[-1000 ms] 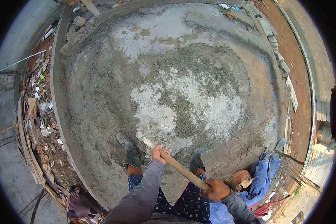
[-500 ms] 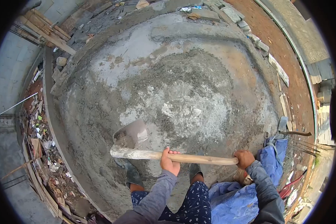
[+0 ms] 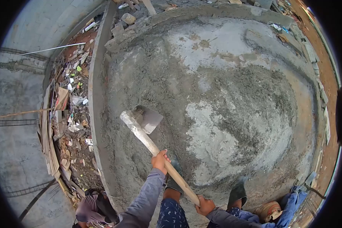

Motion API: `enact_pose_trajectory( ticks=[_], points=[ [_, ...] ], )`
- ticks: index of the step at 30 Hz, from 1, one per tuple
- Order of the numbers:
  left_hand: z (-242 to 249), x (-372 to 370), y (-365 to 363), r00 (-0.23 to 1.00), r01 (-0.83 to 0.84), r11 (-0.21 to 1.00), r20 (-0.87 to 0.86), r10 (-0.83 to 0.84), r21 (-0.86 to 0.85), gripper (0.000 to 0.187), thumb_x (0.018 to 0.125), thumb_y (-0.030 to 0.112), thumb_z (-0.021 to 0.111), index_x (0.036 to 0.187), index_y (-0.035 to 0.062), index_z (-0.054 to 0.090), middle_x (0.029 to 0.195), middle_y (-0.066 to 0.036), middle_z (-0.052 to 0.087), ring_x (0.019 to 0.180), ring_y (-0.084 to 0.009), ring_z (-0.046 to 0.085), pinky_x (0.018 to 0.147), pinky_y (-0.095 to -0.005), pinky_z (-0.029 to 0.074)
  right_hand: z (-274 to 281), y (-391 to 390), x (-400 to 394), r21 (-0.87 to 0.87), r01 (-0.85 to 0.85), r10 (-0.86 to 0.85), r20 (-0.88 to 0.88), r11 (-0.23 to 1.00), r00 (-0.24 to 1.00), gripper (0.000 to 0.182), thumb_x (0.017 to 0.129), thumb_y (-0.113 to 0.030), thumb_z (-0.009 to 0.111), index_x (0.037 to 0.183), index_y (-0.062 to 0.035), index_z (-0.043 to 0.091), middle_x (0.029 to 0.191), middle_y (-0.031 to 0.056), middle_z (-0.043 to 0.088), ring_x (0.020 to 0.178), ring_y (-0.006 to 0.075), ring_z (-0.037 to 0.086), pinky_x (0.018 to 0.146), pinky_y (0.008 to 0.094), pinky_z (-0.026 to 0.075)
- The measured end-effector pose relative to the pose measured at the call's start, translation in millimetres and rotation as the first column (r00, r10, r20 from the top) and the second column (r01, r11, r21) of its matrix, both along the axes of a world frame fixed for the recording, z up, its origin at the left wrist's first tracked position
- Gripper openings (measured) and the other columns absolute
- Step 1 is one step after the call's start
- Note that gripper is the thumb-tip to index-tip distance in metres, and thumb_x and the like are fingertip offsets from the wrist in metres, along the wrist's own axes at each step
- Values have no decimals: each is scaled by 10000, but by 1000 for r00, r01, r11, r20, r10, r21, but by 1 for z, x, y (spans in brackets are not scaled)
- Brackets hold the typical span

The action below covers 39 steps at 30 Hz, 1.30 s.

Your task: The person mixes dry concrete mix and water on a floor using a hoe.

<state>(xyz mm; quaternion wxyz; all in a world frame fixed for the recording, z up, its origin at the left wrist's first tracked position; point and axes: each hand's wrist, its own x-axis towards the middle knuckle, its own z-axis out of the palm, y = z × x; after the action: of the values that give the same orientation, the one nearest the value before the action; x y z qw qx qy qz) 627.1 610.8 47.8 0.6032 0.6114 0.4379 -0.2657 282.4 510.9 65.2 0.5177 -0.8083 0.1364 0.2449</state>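
Note:
My left hand (image 3: 161,161) wraps round the middle of a hoe's wooden handle (image 3: 181,183). Near the handle's end, my right hand (image 3: 205,205) is closed on the same hoe. Its broad metal blade (image 3: 152,121) faces down over grey wet mortar (image 3: 131,91) on the left, and the head end of the handle is caked with pale cement. To the right of the blade spreads a mound of mortar (image 3: 254,102) with a lighter, wetter patch (image 3: 212,140). My boots (image 3: 238,190) stand in the mix, one partly hidden behind the handle.
A low concrete curb (image 3: 97,95) runs along the left, with rubble and litter (image 3: 74,125) beyond it. Another person (image 3: 95,207) is at the lower left edge. A blue tarp (image 3: 294,203) and a sack (image 3: 269,209) lie at the lower right.
The view has swung left. The hoe has gone from nearly level to slanting, its blade up and left over the mortar. Both hands keep hold; the mound's pale patch looks wetter and smoother.

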Motion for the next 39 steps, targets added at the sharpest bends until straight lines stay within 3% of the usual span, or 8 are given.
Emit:
enact_pose_trajectory(
  ticks=[7, 11, 17, 19, 23, 25, 33, 39],
  points=[
    [-26, 211, 2, 926, 163, 984, 357, -126, -74, 231, 860, 106, 706, 983, 27, 527, 744, -38, 548, 550, -141, 535, 499, -306, 459, -121, 67, 217, -145, 227, -196, 201, 963, 960, 562, 770, -171, 729, 1271, -44, 507, 773, 212, 680, 651, 415, 676, 574, 497, 546],
    [-56, 324, -19, 694, 326, 921, 608, -386, 213, 273, 890, 100, 677, 1061, 9, 485, 774, -57, 559, 605, -140, 575, 530, -295, 513, -151, 69, 381, -86, 355, -312, 316, 931, 896, 469, 805, -108, 688, 1230, -31, 504, 758, 236, 667, 697, 449, 673, 626, 507, 547],
    [-194, 369, -16, 624, 489, 681, 327, -710, 545, 338, 896, 95, 655, 1111, -63, 448, 778, -142, 626, 549, -186, 630, 460, -333, 526, -205, 79, 520, -53, 423, -408, 181, 904, 895, 468, 815, -124, 685, 1206, -3, 459, 842, 285, 682, 793, 484, 674, 725, 548, 540],
    [-249, 364, 0, 591, 593, 554, 151, -792, 584, 332, 897, 89, 642, 1108, -73, 444, 782, -162, 636, 544, -198, 638, 444, -342, 528, -210, 93, 522, -61, 432, -429, 62, 900, 901, 451, 817, -128, 687, 1184, 12, 465, 856, 293, 686, 827, 495, 673, 760, 553, 538],
    [-244, 319, 20, 634, 601, 561, 88, -768, 568, 388, 872, 74, 642, 1146, -92, 423, 809, -184, 644, 550, -221, 646, 422, -356, 533, -191, 117, 473, -57, 416, -419, -109, 908, 901, 440, 817, -142, 699, 1155, 32, 479, 898, 307, 690, 873, 503, 672, 798, 555, 536],
    [-221, 299, 18, 612, 617, 493, 20, -791, 613, 404, 867, 124, 646, 1133, -96, 437, 760, -194, 696, 581, -278, 706, 560, -389, 577, -173, 114, 456, -27, 409, -408, -137, 912, 902, 439, 814, -147, 704, 1148, 36, 486, 909, 312, 690, 884, 501, 673, 804, 554, 536],
    [-178, 169, 20, 695, 636, 574, -59, -717, 515, 352, 832, 50, 628, 1081, -112, 438, 735, -207, 677, 544, -266, 690, 486, -383, 569, -106, 93, 333, -32, 330, -329, -205, 943, 922, 450, 803, -181, 705, 1142, 30, 499, 932, 314, 689, 892, 492, 676, 814, 552, 538],
    [-164, 56, -10, 685, 673, 515, -183, -706, 532, 351, 833, 51, 630, 1084, -109, 443, 739, -192, 671, 542, -265, 683, 469, -372, 569, -95, 66, 225, 34, 357, -332, -294, 934, 897, 467, 795, -222, 706, 1155, 1, 509, 952, 307, 690, 905, 488, 677, 820, 557, 540]
  ],
)
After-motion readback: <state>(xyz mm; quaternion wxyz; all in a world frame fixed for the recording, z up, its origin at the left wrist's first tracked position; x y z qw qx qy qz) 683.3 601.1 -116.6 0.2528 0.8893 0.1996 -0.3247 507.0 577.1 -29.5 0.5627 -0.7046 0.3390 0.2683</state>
